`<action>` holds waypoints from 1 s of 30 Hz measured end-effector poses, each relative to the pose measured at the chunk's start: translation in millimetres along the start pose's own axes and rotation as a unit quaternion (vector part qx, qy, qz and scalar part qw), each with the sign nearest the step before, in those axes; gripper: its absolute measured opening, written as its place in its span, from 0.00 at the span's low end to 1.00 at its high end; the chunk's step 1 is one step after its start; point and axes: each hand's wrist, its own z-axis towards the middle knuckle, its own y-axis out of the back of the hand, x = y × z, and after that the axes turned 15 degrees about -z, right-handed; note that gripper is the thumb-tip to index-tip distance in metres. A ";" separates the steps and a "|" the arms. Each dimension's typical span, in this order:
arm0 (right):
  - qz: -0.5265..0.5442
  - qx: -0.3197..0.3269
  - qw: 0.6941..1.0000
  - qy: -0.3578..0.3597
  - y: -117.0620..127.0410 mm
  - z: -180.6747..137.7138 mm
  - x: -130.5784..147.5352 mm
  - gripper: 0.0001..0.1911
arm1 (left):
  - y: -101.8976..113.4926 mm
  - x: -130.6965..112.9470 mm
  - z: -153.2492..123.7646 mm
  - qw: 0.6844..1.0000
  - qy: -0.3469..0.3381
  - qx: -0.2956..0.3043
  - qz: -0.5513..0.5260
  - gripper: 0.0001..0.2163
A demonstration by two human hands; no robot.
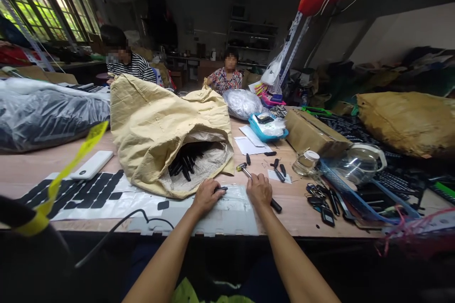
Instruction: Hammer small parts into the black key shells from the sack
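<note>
My left hand rests on a clear plastic sheet at the table's near edge, fingers pinched on a small black part. My right hand lies just right of it, fingers curled over the handle of a small hammer, whose black grip end sticks out behind the hand. A tan paper sack lies on its side just beyond my hands, its mouth open and showing several black parts inside.
White sheets with black key-like pieces and a white power bank lie at left. At right: loose black parts, a glass jar, a cardboard box, a blue tray. Two people sit across the table.
</note>
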 end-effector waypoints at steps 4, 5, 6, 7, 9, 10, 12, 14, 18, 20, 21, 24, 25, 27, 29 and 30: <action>-0.001 0.002 1.000 0.002 -0.5 1.1 -0.9 0.13 | -1.1 0.1 0.7 1.000 0.003 -0.003 0.002 0.05; -0.001 0.001 1.000 0.002 -0.8 1.3 -1.0 0.13 | -1.3 0.3 0.7 1.000 0.003 -0.002 0.003 0.05; -0.001 0.000 1.000 0.002 -0.9 1.5 -1.0 0.13 | -1.5 0.5 0.8 1.000 0.001 -0.001 0.005 0.05; 0.000 0.000 1.000 0.002 -1.1 1.7 -1.0 0.13 | -1.5 0.7 0.9 1.000 -0.001 0.000 0.006 0.05; 0.001 -0.002 1.000 0.003 -1.0 2.0 -1.1 0.13 | -1.4 0.6 1.1 1.000 -0.004 0.002 0.007 0.06; 0.002 -0.004 1.000 0.004 -0.7 2.1 -1.2 0.13 | -1.3 0.3 1.4 1.000 -0.005 0.002 0.008 0.06; 0.005 -0.008 1.000 0.006 0.1 2.3 -1.4 0.13 | -1.2 -0.6 2.1 1.000 -0.002 0.005 0.013 0.08; 0.007 -0.010 1.000 0.007 1.2 2.5 -1.5 0.13 | -1.3 -1.4 3.2 1.000 0.001 0.012 0.028 0.10; 0.006 0.000 1.000 0.000 3.2 2.6 -0.7 0.13 | -2.1 -1.2 5.4 0.997 0.004 0.021 0.070 0.12; 0.006 0.003 1.000 -0.004 4.1 2.6 -0.1 0.13 | -2.3 -0.4 6.1 0.997 0.002 0.022 0.080 0.11; 0.006 0.004 1.000 -0.004 4.4 2.6 0.2 0.13 | -2.3 0.0 6.3 0.996 0.001 0.022 0.083 0.11; 0.008 0.004 1.000 -0.005 5.0 2.5 0.4 0.13 | -2.1 1.1 6.9 0.995 0.000 0.027 0.097 0.12; 0.008 0.004 1.000 -0.005 5.0 2.5 0.3 0.13 | -2.0 1.4 7.1 0.994 0.000 0.029 0.101 0.12; 0.008 0.003 1.000 -0.003 4.7 2.5 0.1 0.13 | -2.1 1.9 7.4 0.994 0.000 0.029 0.106 0.12; 0.008 0.003 1.000 -0.001 4.4 2.5 0.0 0.13 | -2.4 1.9 7.4 0.994 0.000 0.027 0.103 0.12; 0.009 0.003 1.000 -0.001 4.2 2.5 0.0 0.13 | -2.6 1.6 7.1 0.995 0.000 0.025 0.101 0.11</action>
